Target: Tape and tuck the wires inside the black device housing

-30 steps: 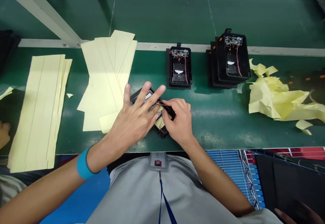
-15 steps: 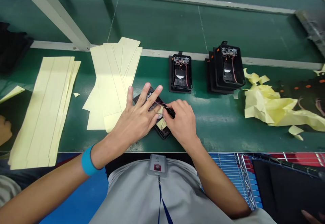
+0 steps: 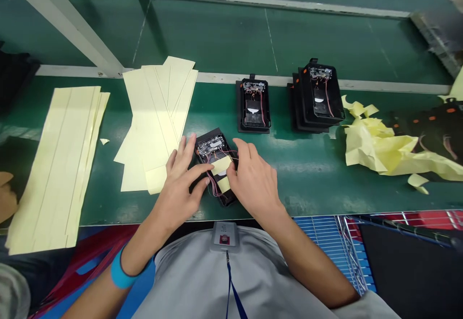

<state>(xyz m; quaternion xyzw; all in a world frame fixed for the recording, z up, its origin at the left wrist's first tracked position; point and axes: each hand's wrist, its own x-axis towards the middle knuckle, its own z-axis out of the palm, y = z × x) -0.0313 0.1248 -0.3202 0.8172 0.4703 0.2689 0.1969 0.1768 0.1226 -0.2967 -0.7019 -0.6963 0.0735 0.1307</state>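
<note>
A black plastic case [image 3: 227,198] lies tilted on the green bench in front of me, its open side up. Inside show a circuit board [image 3: 211,144], thin wires [image 3: 214,186] and two pale yellow adhesive strips [image 3: 221,166]. My left hand [image 3: 181,179] grips the case's left side, with index finger and thumb close to the wires and the upper strip. From the right, my right hand [image 3: 253,174] holds the case's side wall; its thumb reaches over the rim beside the strips. The right fingertips are partly hidden.
Yellow sheets lie in a fanned pile [image 3: 155,121] and a long stack [image 3: 54,165] to the left. A similar open case [image 3: 253,107] and stacked cases [image 3: 318,97] stand behind. Crumpled yellow paper [image 3: 383,148] sits right. Another person's hand [image 3: 7,196] shows at far left.
My left hand has moved left and down off the top of the case, uncovering the circuit board and strips. The wires now hang along the case's left side. My right hand stays at its right side.
</note>
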